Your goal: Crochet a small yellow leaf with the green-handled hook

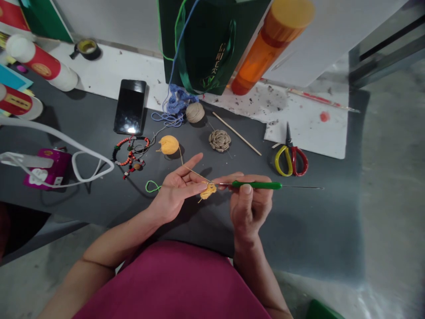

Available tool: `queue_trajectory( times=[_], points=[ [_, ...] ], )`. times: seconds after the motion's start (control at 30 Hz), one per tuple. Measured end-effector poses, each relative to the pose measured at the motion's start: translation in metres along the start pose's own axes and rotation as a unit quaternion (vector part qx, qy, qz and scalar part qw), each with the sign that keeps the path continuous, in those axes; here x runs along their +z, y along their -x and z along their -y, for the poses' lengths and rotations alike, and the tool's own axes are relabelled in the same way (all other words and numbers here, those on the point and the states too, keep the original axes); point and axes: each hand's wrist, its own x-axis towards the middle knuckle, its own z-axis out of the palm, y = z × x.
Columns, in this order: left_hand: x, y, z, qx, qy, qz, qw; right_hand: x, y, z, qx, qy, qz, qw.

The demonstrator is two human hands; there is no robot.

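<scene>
My right hand (249, 204) is closed round a green-handled crochet hook (257, 185) whose tip reaches left into a small yellow crochet piece (208, 191). My left hand (179, 188) pinches that piece with thumb and fingers, the index finger stretched out with the yellow yarn running over it. The strand leads up to a yellow yarn ball (169, 145) on the dark table (315, 230).
Near the hands lie a beige crocheted flower (219, 140), a beige yarn ball (195, 112), a thin wooden stick (236, 133), scissors (291, 158), beaded bracelets (130, 153), a phone (130, 106) and blue yarn (177, 102). A green bag (206, 44) and an orange tube (268, 44) stand behind.
</scene>
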Motion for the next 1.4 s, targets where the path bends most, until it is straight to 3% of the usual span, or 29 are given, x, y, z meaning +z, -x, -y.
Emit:
queue_trajectory(
  times=[0.43, 0.67, 0.83, 1.17, 1.4],
  points=[
    [0.001, -0.001, 0.002, 0.041, -0.020, -0.043, 0.998, 0.005, 0.000, 0.001, -0.114, 0.046, 0.004, 0.992],
    [0.001, -0.005, 0.003, 0.050, -0.026, -0.080, 0.995, 0.005, 0.010, -0.003, -0.180, 0.174, 0.041, 0.967],
    [0.002, -0.006, 0.004, 0.069, -0.049, -0.105, 0.991, 0.008, 0.012, -0.006, -0.230, 0.209, 0.030, 0.950],
    [0.002, -0.004, 0.003, 0.090, -0.080, -0.116, 0.986, 0.011, 0.014, -0.007, -0.246, 0.225, 0.035, 0.942],
    [0.004, -0.002, 0.006, 0.083, -0.040, -0.058, 0.994, 0.013, 0.009, -0.005, -0.228, 0.260, 0.026, 0.938]
  ],
)
